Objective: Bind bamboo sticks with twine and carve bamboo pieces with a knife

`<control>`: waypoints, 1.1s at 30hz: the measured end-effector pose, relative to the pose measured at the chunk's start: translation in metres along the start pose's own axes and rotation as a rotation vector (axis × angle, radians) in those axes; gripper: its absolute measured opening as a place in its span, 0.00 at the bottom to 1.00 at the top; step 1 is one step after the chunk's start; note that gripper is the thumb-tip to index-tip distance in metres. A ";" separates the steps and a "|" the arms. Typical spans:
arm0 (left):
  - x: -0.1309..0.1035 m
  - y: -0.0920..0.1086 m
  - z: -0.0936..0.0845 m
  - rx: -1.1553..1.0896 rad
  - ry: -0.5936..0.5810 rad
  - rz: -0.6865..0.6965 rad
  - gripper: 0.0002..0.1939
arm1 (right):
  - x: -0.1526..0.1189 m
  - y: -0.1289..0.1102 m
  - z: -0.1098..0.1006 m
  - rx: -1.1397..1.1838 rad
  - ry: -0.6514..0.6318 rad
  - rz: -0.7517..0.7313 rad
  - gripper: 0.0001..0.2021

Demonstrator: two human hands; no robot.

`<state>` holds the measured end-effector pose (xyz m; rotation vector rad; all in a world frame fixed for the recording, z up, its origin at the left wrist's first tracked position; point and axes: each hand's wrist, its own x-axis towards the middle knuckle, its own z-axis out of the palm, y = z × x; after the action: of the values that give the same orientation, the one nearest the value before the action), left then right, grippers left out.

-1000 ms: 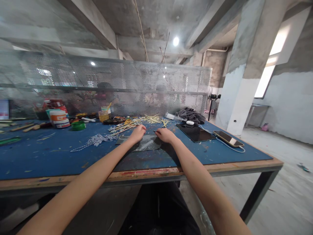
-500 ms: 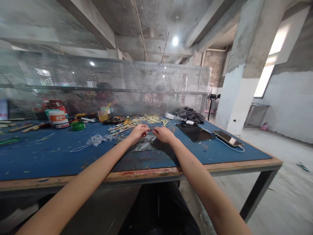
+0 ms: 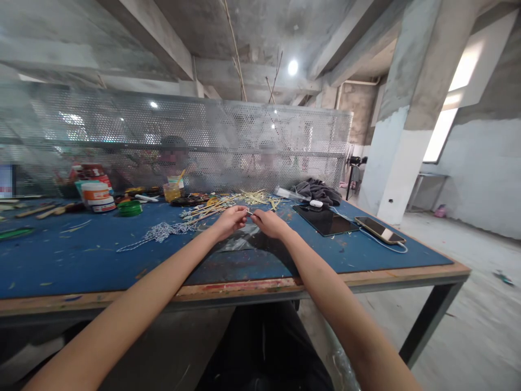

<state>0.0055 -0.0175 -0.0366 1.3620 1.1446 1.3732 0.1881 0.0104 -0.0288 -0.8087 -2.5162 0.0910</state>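
My left hand [image 3: 233, 221] and my right hand [image 3: 268, 222] are close together above the blue table mat [image 3: 163, 269], fingers of each pinched. Between the fingertips a tiny thin piece shows, too small to name. Beneath my hands lies a clear plastic sheet [image 3: 234, 243]. Just behind them are pale strips and shavings [image 3: 256, 196]. A blue and white cord [image 3: 163, 232] is bunched to the left, beside thin sticks [image 3: 207, 210].
On the right lie a black tablet [image 3: 325, 220], a phone [image 3: 379, 230] with a white cable, a white earbud case [image 3: 316, 204] and dark cloth [image 3: 319, 191]. Paint jars [image 3: 97, 196], a green lid [image 3: 129, 209] and a yellow cup [image 3: 172, 191] stand left. A perforated metal screen [image 3: 228, 141] rises behind.
My right hand has shifted very slightly left, and a pale thin bit now shows between the fingertips. My left hand has hardly moved.
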 end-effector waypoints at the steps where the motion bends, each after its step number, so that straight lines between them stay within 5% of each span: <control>1: 0.000 0.000 -0.001 -0.010 -0.003 -0.004 0.09 | 0.000 0.000 0.000 0.003 0.002 0.002 0.14; 24: 0.012 0.001 -0.003 -0.156 -0.058 0.061 0.08 | 0.017 0.009 0.006 0.151 0.126 -0.034 0.14; 29: 0.013 0.003 0.001 -0.131 -0.031 0.033 0.08 | 0.019 0.011 0.007 0.128 0.165 0.061 0.14; 33: 0.006 0.004 -0.002 -0.098 -0.024 -0.021 0.07 | 0.007 0.036 -0.003 0.069 0.238 0.248 0.15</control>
<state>0.0036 -0.0125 -0.0314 1.2906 1.0592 1.3761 0.2034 0.0432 -0.0310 -1.0353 -2.1715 0.1544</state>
